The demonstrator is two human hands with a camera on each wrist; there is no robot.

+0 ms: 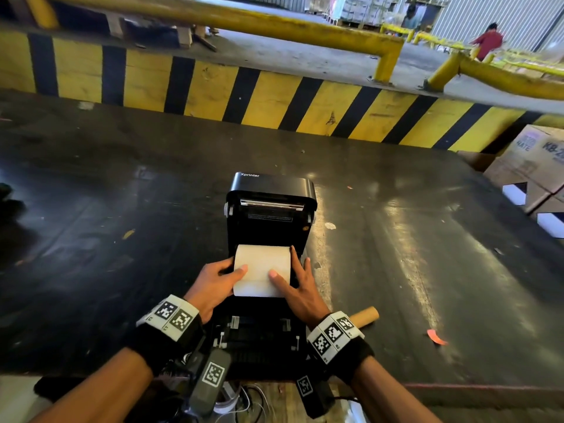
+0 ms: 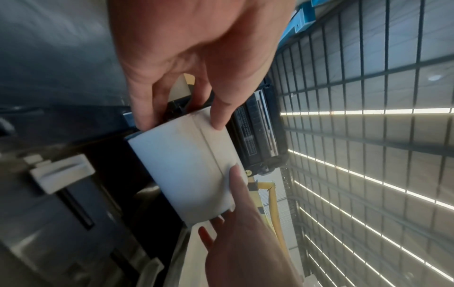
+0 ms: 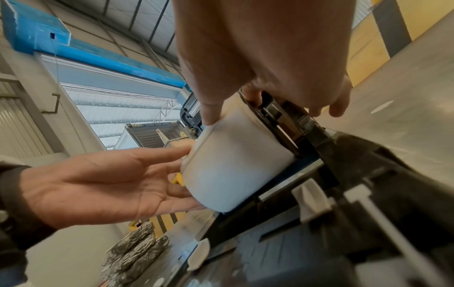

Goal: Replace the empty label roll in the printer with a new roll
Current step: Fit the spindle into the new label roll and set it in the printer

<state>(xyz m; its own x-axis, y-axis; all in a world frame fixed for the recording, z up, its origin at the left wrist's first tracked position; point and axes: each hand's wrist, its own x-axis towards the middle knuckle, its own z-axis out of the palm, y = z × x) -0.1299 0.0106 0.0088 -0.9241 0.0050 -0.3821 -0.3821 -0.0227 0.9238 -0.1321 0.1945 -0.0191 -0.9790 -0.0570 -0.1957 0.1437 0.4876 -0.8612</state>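
A black label printer (image 1: 272,190) stands on the dark table with its lid raised. A full white label roll (image 1: 262,270) lies across its open bay, seen close up as the roll (image 2: 186,170) and the roll (image 3: 236,167) in the wrist views. My left hand (image 1: 232,270) holds the roll's left end, thumb on top. My right hand (image 1: 285,268) holds the right end, thumb on the paper and fingers down beside the bay's side wall. A bare brown cardboard core (image 1: 364,315) lies on the table just right of the printer, behind my right wrist.
A yellow-and-black striped barrier (image 1: 274,96) runs behind the table (image 1: 122,239). Cardboard boxes (image 1: 534,166) are stacked at the right edge. An orange scrap (image 1: 436,337) lies right of the core. Cables (image 1: 244,398) hang below the front edge. A person in red (image 1: 488,41) is far off.
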